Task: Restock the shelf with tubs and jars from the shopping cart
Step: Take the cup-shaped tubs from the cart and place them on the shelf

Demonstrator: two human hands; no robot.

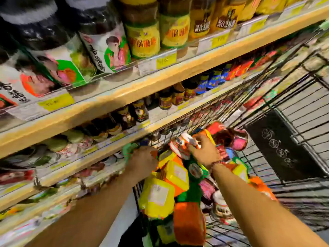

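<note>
A wire shopping cart (267,97) stands at the right, piled with colourful packets, tubs and jars. My right hand (204,150) reaches into the pile and grips a red-and-white tub (181,145) near the cart's far left corner. My left hand (142,161) is at the cart's left rim with curled fingers around a green-lidded item (129,148), blurred and partly hidden. Wooden shelves (124,93) on the left carry rows of jars and bottles.
Large jars (142,38) with yellow labels stand on the top shelf, dark sauce bottles (140,111) on the one below. Yellow and orange packets (160,196) fill the cart's near end. A black panel (277,145) hangs on the cart's far side.
</note>
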